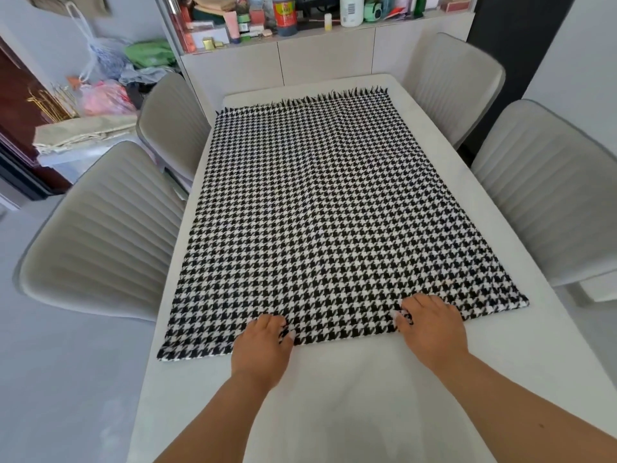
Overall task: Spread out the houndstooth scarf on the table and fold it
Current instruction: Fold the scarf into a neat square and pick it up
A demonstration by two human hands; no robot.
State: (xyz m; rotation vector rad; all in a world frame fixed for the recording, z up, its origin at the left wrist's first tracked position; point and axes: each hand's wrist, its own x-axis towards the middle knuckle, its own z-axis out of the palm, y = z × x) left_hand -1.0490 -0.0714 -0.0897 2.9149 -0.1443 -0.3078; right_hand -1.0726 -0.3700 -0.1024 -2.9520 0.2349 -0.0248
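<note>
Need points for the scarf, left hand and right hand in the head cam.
scarf (320,202): head view, middle of the spread houndstooth cloth.
left hand (263,345): head view, back of the hand at the scarf's near edge.
right hand (430,325): head view, back of the hand at the near edge.

We see a white table (367,412) running up the middle of the frame, with four pale ribbed chairs: two at left (100,235) (170,125), two at right (547,202) (450,81). Along the top, a white cabinet (327,55) carries crowded bottles and boxes. Bags (103,85) pile at upper left above pale grey floor (66,379).
</note>
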